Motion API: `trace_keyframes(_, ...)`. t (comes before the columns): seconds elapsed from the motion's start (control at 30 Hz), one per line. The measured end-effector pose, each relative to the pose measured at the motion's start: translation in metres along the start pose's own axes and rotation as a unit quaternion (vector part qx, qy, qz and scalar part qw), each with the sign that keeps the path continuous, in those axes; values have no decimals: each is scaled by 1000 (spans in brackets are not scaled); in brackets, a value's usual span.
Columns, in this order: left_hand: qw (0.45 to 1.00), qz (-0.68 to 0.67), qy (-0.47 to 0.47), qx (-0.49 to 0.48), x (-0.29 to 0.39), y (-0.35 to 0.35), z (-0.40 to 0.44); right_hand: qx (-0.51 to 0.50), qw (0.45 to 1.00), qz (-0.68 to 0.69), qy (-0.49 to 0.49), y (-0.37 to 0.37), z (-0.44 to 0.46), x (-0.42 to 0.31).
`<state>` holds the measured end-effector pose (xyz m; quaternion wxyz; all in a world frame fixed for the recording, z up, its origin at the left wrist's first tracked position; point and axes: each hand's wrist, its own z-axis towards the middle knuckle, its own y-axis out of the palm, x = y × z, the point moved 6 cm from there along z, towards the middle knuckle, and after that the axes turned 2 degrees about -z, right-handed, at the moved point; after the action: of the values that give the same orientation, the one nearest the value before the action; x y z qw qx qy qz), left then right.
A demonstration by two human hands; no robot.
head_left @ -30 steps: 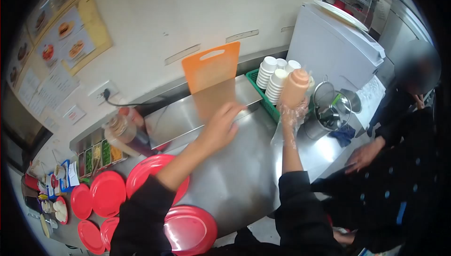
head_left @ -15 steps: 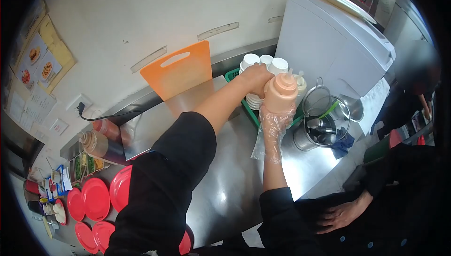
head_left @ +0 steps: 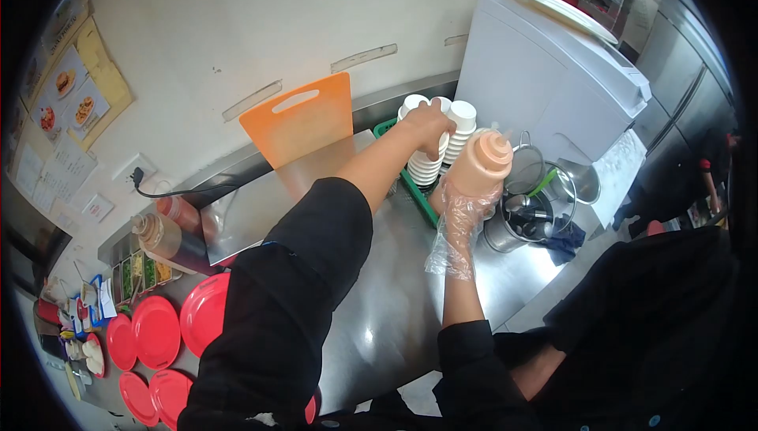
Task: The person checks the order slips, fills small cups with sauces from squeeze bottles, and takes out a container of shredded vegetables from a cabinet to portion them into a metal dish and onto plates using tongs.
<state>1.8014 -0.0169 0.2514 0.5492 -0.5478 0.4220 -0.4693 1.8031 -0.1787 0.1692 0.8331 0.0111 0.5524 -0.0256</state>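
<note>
My left hand (head_left: pixel 426 124), bare, reaches over a green basket (head_left: pixel 407 186) holding stacks of white cups (head_left: pixel 462 119). Its fingers close around the top of one stack, on a white cup (head_left: pixel 444 145) whose rim shows below the fingertips. My right hand (head_left: pixel 462 214) wears a clear plastic glove. It grips a squeeze bottle (head_left: pixel 482 164) of pale orange sauce, tilted with its nozzle up and to the right, beside the basket. The bottle covers part of the basket's right side.
A metal pot (head_left: pixel 505 233) with utensils and a strainer stands right of the basket. An orange cutting board (head_left: pixel 304 119) leans on the wall. Red plates (head_left: pixel 155 332) and sauce bottles (head_left: pixel 162 237) sit at left. Another person's dark sleeve (head_left: pixel 632 304) is close at right.
The squeeze bottle in my right hand has shifted a little right and away from my left hand. My left fingers now show on a cup. The other person's hand has moved out of sight.
</note>
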Motion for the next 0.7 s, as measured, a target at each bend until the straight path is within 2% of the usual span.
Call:
trace_keyframes(0.07, 1000, -1, -3, -9, -1, 9, 4, -12, 999, 43, 5, -2, -3, 10)
trace_keyframes(0.13, 998, -28, -4, -54, -4, 12, 11, -6, 996, -92, 16, -4, -2, 16)
trace_keyframes(0.23, 999, -20, -5, -40, -2, -2, 16, -16, 999, -46, 15, -5, -2, 14)
trace_keyframes(0.3, 998, -25, -22, -50, -2, -14, 13, -10, 998, -65, -2, -5, -2, 17)
trace_keyframes(0.4, 998, -61, -20, -20, -8, -28, 11, -8, 995, -101, -23, -2, 3, 40)
trace_keyframes(0.47, 991, -112, 1, 72, -7, -47, 4, -10, 992, -121, -25, -5, 3, 27)
trace_keyframes(0.5, 991, -112, 2, 71, -6, -49, 2, -15, 997, -64, -39, -6, 1, 19)
trace_keyframes(0.57, 932, -283, -62, 217, -17, -64, -8, -21, 998, 2, -52, -7, 0, 6)
trace_keyframes(0.63, 929, -292, -53, 223, -19, -62, -12, -20, 999, -10, -47, -7, -1, 6)
trace_keyframes(0.7, 953, -247, -40, 169, -20, -49, -11, -19, 999, -19, -46, -7, -1, 8)
